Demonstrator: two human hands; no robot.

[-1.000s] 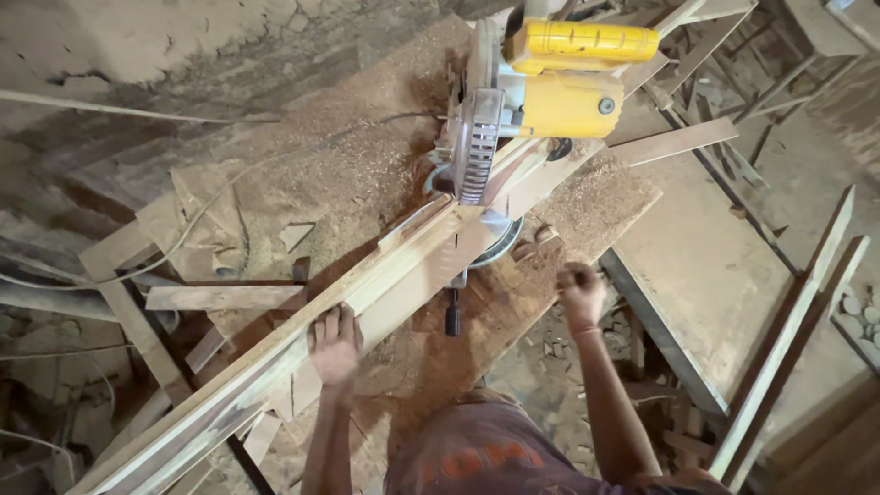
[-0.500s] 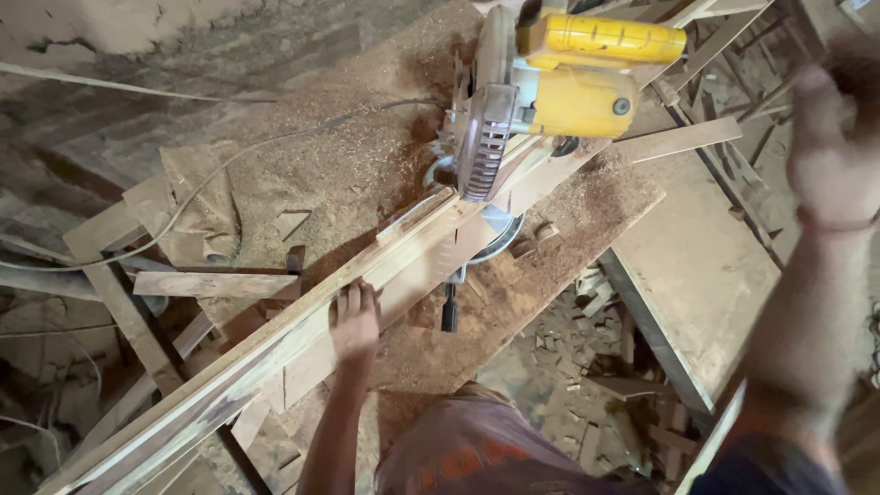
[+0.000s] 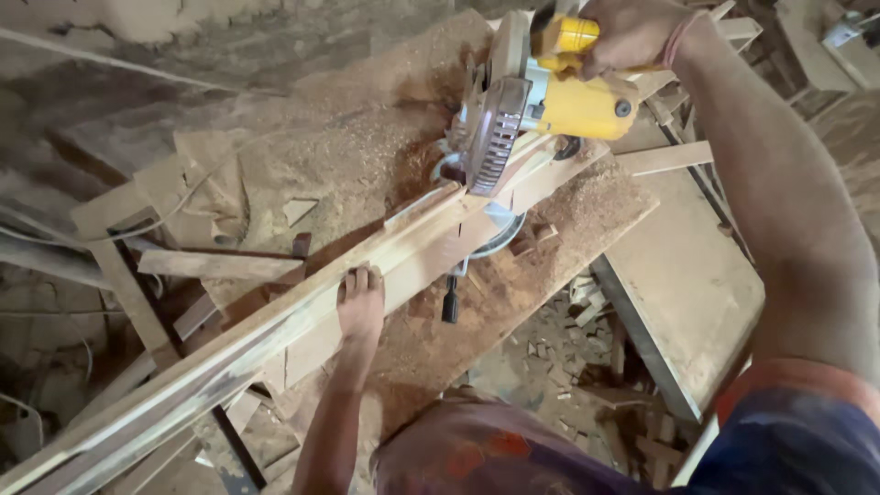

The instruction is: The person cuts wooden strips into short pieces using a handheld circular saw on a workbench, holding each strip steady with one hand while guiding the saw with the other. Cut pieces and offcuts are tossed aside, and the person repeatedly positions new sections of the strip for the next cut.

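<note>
Sawdust covers nearly everything in this workshop seen from above: it lies thick on the wooden bench (image 3: pixel 587 211) and banks up in a pale heap behind the saw, while offcuts and small wood scraps litter the floor (image 3: pixel 568 348) below the bench edge. On the bench stands a yellow mitre saw (image 3: pixel 541 101), its grey ribbed blade guard facing the camera and lowered close to the wood. A stack of long wooden strips (image 3: pixel 275 339) runs diagonally from the lower left corner up to the saw, with the far end passing under the blade guard. The left hand (image 3: pixel 360 302) lies flat on top of the strips about midway along, palm down, fingers spread slightly and pressing on the wood rather than wrapping round it. The right hand (image 3: pixel 632 32) is up at the top of the saw, fingers curled tight round the yellow handle, the arm reaching in from the right edge of the view. A short black knob (image 3: pixel 450 302) sticks out from the front of the saw base, just beside the strips and near the left hand. To the right of the bench a flat board (image 3: pixel 697 275) leans at an angle, and a loose slat (image 3: pixel 665 158) rests behind the saw. More planks and a thin cable (image 3: pixel 165 220) lie among the dust on the left.
</note>
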